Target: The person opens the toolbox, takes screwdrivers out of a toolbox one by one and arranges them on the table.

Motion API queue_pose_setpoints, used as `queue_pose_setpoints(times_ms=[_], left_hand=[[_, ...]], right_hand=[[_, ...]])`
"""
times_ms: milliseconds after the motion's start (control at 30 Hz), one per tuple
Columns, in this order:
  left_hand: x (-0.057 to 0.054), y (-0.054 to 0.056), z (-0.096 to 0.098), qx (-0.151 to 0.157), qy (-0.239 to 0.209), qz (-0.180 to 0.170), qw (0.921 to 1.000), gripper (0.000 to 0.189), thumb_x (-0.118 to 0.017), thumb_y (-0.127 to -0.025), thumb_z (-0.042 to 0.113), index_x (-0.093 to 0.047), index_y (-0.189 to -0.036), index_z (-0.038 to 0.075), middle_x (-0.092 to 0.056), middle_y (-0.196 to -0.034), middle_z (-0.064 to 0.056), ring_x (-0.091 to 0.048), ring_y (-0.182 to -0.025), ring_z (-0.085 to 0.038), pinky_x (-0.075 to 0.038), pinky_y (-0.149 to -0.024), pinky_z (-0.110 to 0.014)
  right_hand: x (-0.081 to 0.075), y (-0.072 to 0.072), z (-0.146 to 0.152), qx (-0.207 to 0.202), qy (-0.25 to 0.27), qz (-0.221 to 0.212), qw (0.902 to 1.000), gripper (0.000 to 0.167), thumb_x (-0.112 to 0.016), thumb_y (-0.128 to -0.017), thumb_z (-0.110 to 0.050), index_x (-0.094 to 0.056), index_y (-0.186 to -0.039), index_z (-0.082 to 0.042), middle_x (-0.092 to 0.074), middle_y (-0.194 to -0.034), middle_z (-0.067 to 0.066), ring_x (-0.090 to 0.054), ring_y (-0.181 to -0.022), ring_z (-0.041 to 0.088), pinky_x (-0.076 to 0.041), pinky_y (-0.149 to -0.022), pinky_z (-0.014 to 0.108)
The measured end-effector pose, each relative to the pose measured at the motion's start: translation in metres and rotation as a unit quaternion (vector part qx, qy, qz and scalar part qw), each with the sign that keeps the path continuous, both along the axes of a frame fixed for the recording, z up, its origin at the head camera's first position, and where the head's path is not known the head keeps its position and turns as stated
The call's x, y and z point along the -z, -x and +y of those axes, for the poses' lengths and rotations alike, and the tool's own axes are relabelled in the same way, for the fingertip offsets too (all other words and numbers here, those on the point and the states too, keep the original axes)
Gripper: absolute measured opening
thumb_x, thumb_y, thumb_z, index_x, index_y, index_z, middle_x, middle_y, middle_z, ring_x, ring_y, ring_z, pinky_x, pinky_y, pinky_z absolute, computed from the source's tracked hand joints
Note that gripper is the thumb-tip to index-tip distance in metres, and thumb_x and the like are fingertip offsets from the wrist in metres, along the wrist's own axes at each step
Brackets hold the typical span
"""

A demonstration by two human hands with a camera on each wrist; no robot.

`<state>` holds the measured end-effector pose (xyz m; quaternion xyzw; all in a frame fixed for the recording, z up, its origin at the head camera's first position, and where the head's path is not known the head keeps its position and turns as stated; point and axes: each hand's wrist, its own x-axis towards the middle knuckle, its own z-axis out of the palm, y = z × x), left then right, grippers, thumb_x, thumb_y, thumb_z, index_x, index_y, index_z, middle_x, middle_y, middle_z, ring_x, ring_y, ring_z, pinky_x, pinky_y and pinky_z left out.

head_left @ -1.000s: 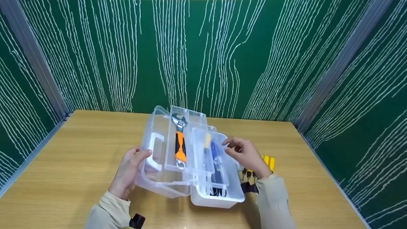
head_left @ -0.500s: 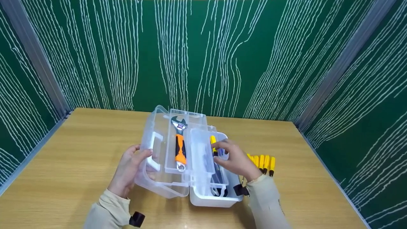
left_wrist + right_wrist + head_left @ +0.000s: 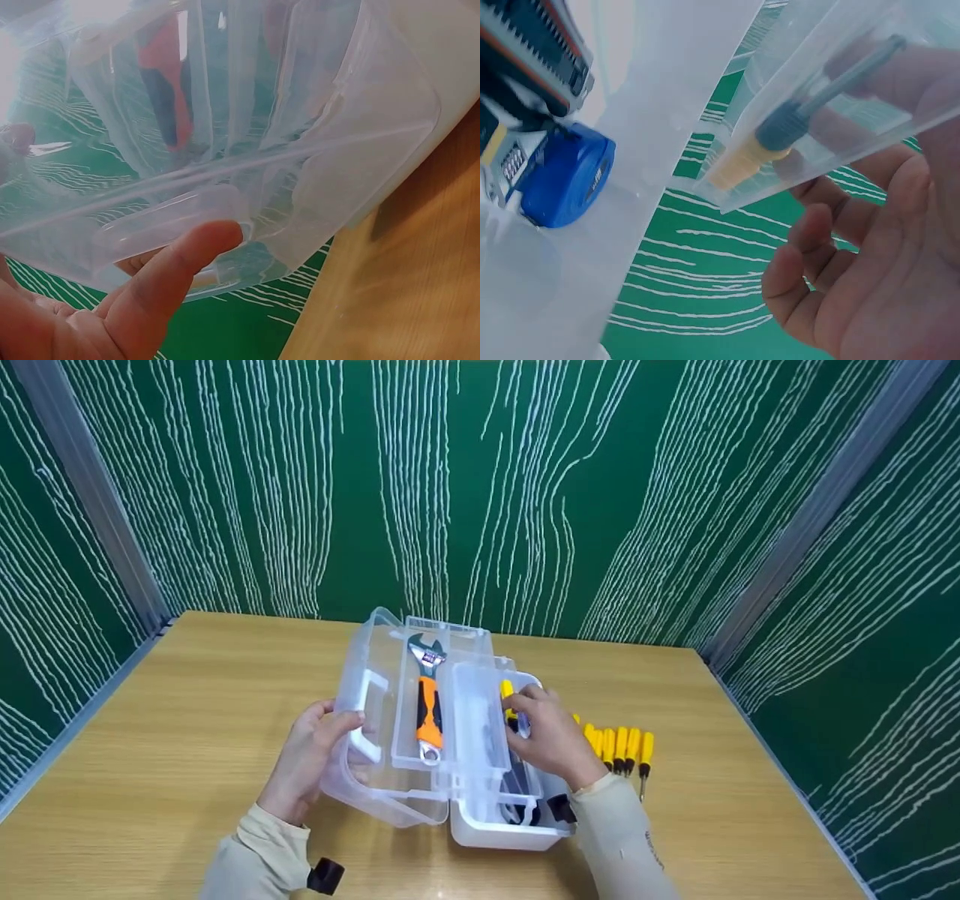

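A clear plastic toolbox (image 3: 510, 836) stands open on the table, its lid (image 3: 352, 780) swung to the left. My left hand (image 3: 311, 754) grips the lid by its edge, the thumb beside the white handle (image 3: 366, 746). An adjustable wrench (image 3: 429, 712) with an orange and black grip lies in one raised tray. My right hand (image 3: 551, 735) reaches into another tray, thumb and fingers about a yellow-handled screwdriver (image 3: 507, 690). Through the tray wall in the right wrist view, the screwdriver (image 3: 780, 127) lies slanted; the fingertip contact is blurred by the plastic.
Several yellow-handled screwdrivers (image 3: 621, 742) lie in a row on the wooden table (image 3: 187, 720), right of the toolbox. A blue tape measure (image 3: 570, 176) sits in the box bottom. Green walls (image 3: 517, 510) with white streaks surround the table.
My right hand has moved left and down into the tray, where the bright yellow screwdriver handle now shows at its fingers. More of the screwdriver row is uncovered. The left hand keeps its hold.
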<state>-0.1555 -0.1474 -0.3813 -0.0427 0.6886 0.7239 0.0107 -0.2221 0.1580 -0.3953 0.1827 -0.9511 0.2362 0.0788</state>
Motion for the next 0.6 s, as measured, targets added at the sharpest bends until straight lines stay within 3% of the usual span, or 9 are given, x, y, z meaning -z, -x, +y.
queue_pose_setpoints(times_ms=[100,300,600], left_hand=[[0.0004,0.0003,0.0002,-0.001,0.004,-0.002,1.0000,0.048,-0.058,-0.089,0.025,-0.044,-0.128,0.001,-0.056,-0.114,-0.019,-0.058,-0.096,-0.027,-0.052,-0.076,-0.036],[0.0001,-0.0005,-0.0010,0.000,0.004,-0.012,0.9999,0.050,-0.057,-0.090,0.028,-0.041,-0.130,0.002,-0.052,-0.118,-0.021,-0.058,-0.096,-0.030,-0.057,-0.068,-0.043],[0.0012,-0.0003,-0.0007,-0.001,0.038,-0.036,0.9986,0.057,-0.061,-0.088,0.034,-0.039,-0.135,0.009,-0.050,-0.127,-0.016,-0.053,-0.109,-0.033,-0.053,-0.081,-0.039]], right_hand=[[-0.0021,-0.0002,-0.0003,-0.003,-0.004,0.005,1.0000,0.026,-0.070,-0.086,-0.024,-0.070,-0.112,-0.021,-0.062,-0.113,-0.001,-0.047,-0.099,0.019,-0.052,-0.088,0.034],[-0.0052,0.0009,-0.0016,0.006,0.012,0.022,0.9997,0.026,-0.064,-0.086,-0.001,-0.074,-0.104,-0.018,-0.069,-0.107,0.000,-0.049,-0.092,0.019,-0.050,-0.085,0.032],[-0.0010,0.0015,-0.0038,0.027,0.016,0.023,0.9992,0.021,-0.073,-0.080,-0.010,-0.075,-0.100,-0.017,-0.070,-0.104,0.000,-0.050,-0.092,0.019,-0.052,-0.086,0.034]])
